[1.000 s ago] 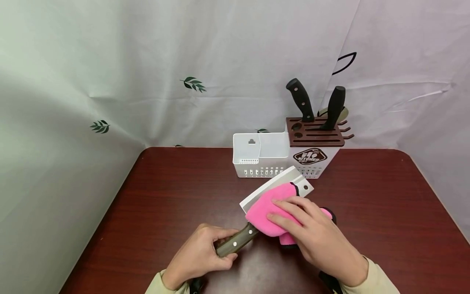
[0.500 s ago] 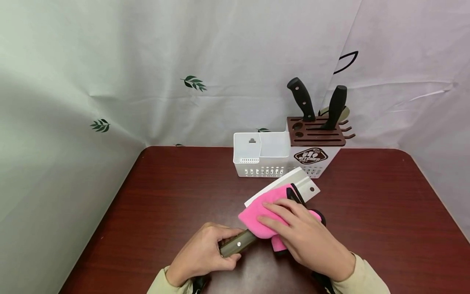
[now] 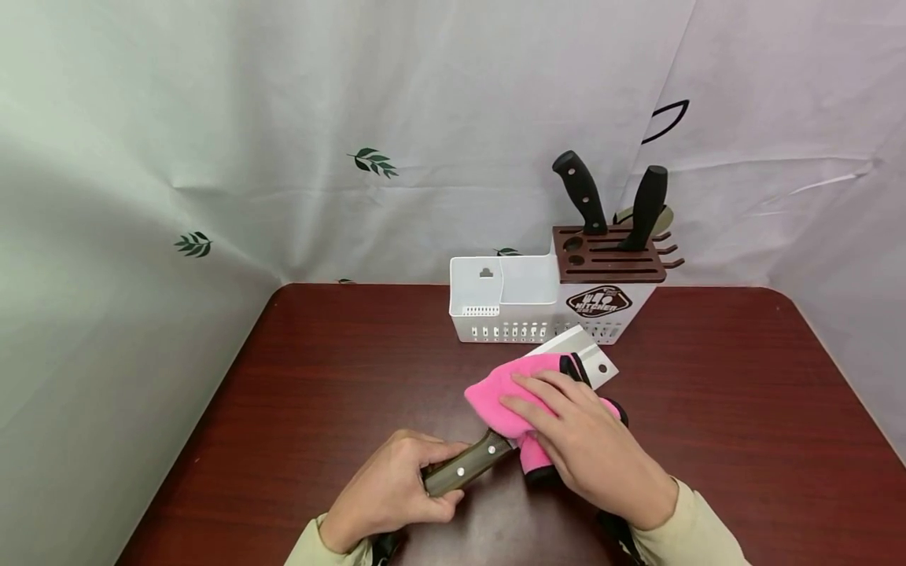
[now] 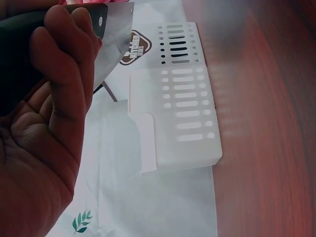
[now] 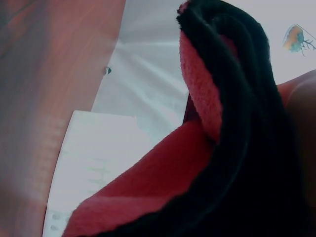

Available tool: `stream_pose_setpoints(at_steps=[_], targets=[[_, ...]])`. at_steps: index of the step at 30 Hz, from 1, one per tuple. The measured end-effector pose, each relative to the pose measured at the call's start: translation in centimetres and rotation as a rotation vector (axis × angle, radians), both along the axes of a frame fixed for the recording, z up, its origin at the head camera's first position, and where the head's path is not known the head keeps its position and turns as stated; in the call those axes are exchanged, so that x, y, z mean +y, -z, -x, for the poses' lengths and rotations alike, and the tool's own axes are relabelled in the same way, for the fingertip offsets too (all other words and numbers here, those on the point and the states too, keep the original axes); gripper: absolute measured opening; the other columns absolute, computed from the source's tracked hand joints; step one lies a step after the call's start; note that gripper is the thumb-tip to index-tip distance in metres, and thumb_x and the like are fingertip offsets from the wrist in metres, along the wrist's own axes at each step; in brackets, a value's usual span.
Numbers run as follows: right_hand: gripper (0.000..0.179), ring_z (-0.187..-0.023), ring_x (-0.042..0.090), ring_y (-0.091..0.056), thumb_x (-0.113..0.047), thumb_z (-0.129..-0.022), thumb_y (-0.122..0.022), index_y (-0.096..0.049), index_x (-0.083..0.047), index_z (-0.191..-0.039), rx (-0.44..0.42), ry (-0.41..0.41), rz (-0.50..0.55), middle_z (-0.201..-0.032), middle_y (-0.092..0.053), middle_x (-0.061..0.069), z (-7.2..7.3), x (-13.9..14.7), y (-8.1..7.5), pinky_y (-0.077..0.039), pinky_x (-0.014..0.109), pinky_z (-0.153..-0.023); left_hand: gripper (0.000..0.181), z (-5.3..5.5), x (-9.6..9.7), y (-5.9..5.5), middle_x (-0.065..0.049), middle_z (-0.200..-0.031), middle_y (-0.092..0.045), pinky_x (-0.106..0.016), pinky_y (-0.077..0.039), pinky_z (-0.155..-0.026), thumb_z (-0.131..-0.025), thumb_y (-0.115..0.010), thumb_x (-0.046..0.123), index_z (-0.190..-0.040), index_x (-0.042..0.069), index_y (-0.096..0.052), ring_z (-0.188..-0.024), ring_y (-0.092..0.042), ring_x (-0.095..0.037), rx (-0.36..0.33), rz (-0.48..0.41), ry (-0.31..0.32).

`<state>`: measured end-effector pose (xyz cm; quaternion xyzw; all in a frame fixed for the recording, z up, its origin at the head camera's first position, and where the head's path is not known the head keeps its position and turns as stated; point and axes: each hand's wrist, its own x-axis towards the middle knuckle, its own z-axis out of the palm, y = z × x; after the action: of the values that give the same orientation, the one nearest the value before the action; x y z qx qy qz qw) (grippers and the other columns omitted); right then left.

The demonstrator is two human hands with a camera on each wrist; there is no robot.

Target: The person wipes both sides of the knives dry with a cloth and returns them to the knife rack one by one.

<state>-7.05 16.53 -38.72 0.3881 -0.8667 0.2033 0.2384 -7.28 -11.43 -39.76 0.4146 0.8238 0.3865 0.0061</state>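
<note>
My left hand (image 3: 399, 483) grips the dark, riveted handle (image 3: 467, 465) of a cleaver. Its broad metal blade (image 3: 598, 363) points up and to the right, its far end with a small hole sticking out past a pink cloth (image 3: 499, 397). The cloth, edged in black, drapes over most of the blade. With fingers spread over its top, my right hand (image 3: 594, 440) holds this cloth against the blade; the thumb is hidden. In the left wrist view, fingers (image 4: 64, 49) curl round the handle. Folds of the cloth (image 5: 163, 173) fill much of the right wrist view.
Behind the blade stands a white knife holder (image 3: 506, 314) with a brown slotted top (image 3: 612, 267). Two black-handled knives, one with a riveted handle (image 3: 582, 189), stand in its slots. A pale curtain rises behind the reddish-brown table (image 3: 318, 377).
The right hand and cloth have slid left and toward the handle, then slightly back up. The cleaver has shifted a little to the right, and more of its far end shows.
</note>
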Motion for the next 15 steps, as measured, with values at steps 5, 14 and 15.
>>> stream_pose_setpoints(at_steps=[5, 14, 15], targets=[[0.037, -0.125, 0.032, -0.051, -0.022, -0.102, -0.05, -0.062, -0.011, -0.135, -0.037, 0.071, -0.004, -0.134, -0.06, 0.01, 0.4, 0.6, -0.2, -0.032, 0.04, -0.11, 0.044, -0.1, 0.0, 0.1, 0.022, -0.076, -0.06, -0.007, -0.041, -0.061, -0.066, -0.082, 0.01, -0.109, 0.02, -0.076, -0.065, -0.047, 0.011, 0.007, -0.002, -0.011], [0.044, -0.122, 0.035, -0.051, -0.01, -0.09, -0.064, -0.061, -0.01, -0.134, -0.03, 0.203, 0.018, -0.133, -0.059, 0.014, 1.4, 2.3, -0.6, -0.037, 0.048, -0.105, 0.045, 0.0, 0.0, 0.0, 0.021, -0.074, -0.058, -0.005, -0.039, -0.059, -0.067, -0.082, 0.01, -0.11, 0.02, -0.076, -0.064, -0.044, 0.013, 0.03, -0.014, 0.006], [0.045, -0.122, 0.036, -0.05, -0.008, -0.09, -0.064, -0.061, -0.009, -0.135, -0.035, 0.214, 0.018, -0.133, -0.059, 0.015, 1.5, 2.5, -0.6, -0.036, 0.048, -0.105, 0.045, 0.0, 0.0, -0.1, 0.021, -0.074, -0.058, -0.005, -0.039, -0.059, -0.067, -0.082, 0.01, -0.11, 0.02, -0.076, -0.064, -0.044, 0.013, 0.029, -0.014, 0.005]])
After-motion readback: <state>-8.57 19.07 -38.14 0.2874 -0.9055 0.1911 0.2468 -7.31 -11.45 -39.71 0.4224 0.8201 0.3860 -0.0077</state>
